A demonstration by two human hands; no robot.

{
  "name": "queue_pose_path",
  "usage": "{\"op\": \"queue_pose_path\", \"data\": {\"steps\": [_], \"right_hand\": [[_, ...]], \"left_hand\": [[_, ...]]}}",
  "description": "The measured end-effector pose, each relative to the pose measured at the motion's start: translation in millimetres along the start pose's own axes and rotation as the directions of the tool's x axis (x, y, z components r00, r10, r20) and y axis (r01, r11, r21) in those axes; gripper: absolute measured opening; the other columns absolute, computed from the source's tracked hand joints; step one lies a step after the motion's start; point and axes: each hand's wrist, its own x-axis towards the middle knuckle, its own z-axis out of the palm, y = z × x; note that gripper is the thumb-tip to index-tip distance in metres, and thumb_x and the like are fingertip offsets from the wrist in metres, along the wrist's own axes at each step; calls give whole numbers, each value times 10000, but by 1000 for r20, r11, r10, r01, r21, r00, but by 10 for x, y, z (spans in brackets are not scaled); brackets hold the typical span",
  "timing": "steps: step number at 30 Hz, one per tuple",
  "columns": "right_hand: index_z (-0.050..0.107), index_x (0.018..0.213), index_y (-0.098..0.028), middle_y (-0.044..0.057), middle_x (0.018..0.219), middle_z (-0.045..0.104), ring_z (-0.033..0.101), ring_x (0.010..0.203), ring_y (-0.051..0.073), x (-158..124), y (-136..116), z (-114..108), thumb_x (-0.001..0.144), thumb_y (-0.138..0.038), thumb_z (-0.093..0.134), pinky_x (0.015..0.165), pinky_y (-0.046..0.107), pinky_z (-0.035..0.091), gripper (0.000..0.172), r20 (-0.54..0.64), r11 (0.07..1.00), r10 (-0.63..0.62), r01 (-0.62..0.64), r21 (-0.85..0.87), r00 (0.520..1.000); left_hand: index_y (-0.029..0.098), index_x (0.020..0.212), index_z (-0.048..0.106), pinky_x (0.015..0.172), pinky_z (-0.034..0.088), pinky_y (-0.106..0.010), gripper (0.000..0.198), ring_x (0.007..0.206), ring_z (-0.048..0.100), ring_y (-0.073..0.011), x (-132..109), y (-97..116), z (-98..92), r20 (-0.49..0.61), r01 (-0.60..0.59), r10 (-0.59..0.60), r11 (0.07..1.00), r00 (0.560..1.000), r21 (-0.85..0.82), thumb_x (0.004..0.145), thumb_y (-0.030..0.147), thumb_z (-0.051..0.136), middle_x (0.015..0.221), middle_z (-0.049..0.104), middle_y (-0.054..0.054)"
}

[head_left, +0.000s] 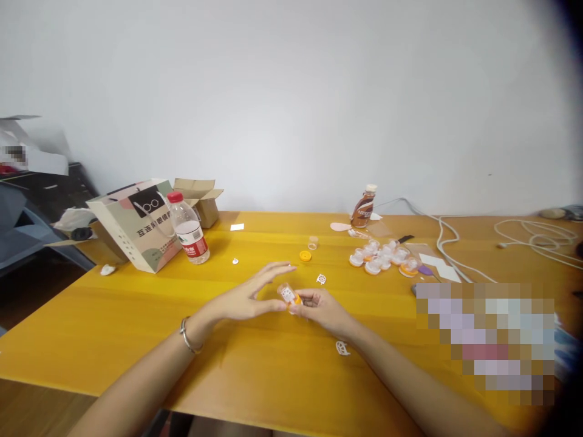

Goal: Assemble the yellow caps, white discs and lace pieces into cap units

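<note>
My right hand (319, 308) pinches a small clear capsule with an orange base (288, 295); a white patterned piece shows inside it. To its left, my left hand (255, 294) is open, thumb and fingers spread around the capsule's side, the thumb tip close to it. Whether the thumb touches cannot be made out. Beyond the hands lie an orange disc (305, 256) and a small clear cup (313, 243). One white cut-out piece (321, 279) rests past my right hand, and another white cut-out piece (342, 348) lies nearer me, by my right forearm.
Several clear-and-orange capsules (385, 258) cluster at the right, below a brown drink bottle (363, 207). A water bottle (189, 233), paper bag (146, 227) and cardboard box (204, 209) stand at the left. White cables (449, 240) run along the right back.
</note>
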Motion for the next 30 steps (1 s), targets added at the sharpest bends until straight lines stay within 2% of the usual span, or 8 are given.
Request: {"op": "queue_pose_path", "data": {"steps": [5, 9, 13, 16, 19, 23, 27, 30], "right_hand": [[641, 899, -159, -8, 716, 607, 508, 599, 98, 4, 29, -20, 681, -395, 621, 596, 226, 393, 322, -1, 999, 27, -27, -40, 1000], [625, 951, -165, 3, 775, 616, 527, 647, 113, -1, 26, -34, 698, -388, 604, 625, 235, 404, 338, -16, 996, -11, 10, -89, 1000], [629, 945, -162, -4, 742, 611, 523, 624, 109, -3, 1, -59, 705, -381, 596, 610, 231, 406, 326, 4, 990, -21, 21, -140, 1000], [622, 974, -159, 3, 738, 616, 531, 640, 122, 1, -15, -81, 699, -401, 593, 600, 234, 414, 367, -27, 987, -52, 47, -156, 998], [632, 937, -150, -3, 708, 609, 521, 613, 113, -2, -14, -87, 692, -410, 596, 572, 222, 406, 359, -24, 983, -56, 51, -176, 998], [645, 884, -148, -17, 674, 606, 516, 580, 102, -6, -7, -88, 694, -408, 592, 569, 220, 401, 326, 2, 980, -20, 20, -199, 1000], [606, 981, -177, 15, 853, 646, 574, 723, 150, 56, 25, -199, 674, -408, 609, 657, 256, 431, 383, -191, 993, -60, 39, -110, 980], [569, 947, -173, 52, 932, 637, 582, 813, 172, 131, 112, -425, 661, -401, 609, 734, 284, 433, 367, -454, 992, -122, 88, -94, 882]], "left_hand": [[251, 1111, 499, 941, 341, -376, 275, 1118, 435, -196, -5, -15, -15, 39, -8, 8, 1000, 999, 8, 853, 296, 417, 1202, 480, -65], [225, 1113, 483, 882, 387, -364, 332, 1040, 488, -204, 1, -16, 16, -142, 119, -109, 991, 984, 65, 811, 363, 484, 1125, 525, -76], [232, 1040, 552, 890, 384, -345, 254, 988, 518, -182, -10, 6, 35, 24, 36, -38, 996, 999, 84, 859, 320, 397, 1049, 564, -58], [258, 1161, 461, 938, 350, -357, 345, 1118, 429, -198, -20, 13, 49, -26, 22, -20, 996, 999, 81, 825, 336, 462, 1198, 473, -67], [231, 1112, 488, 888, 396, -369, 329, 1010, 506, -199, -12, 9, 100, -100, 100, -91, 990, 991, 98, 815, 373, 474, 1084, 550, -65], [266, 1137, 480, 971, 332, -376, 298, 1151, 412, -199, -17, 16, 117, 23, -46, 43, 992, 999, 120, 860, 240, 374, 1238, 445, -54], [269, 1285, 300, 1042, 231, -388, 480, 1281, 211, -213, 11, -167, 17, -252, 22, 40, 971, 967, 240, 822, 197, 406, 1394, 207, -47], [218, 1177, 434, 1027, 257, -381, 372, 1198, 349, -208, 52, -519, -123, -444, 187, -19, 922, 896, 338, 809, 178, 401, 1282, 383, -66]]}}
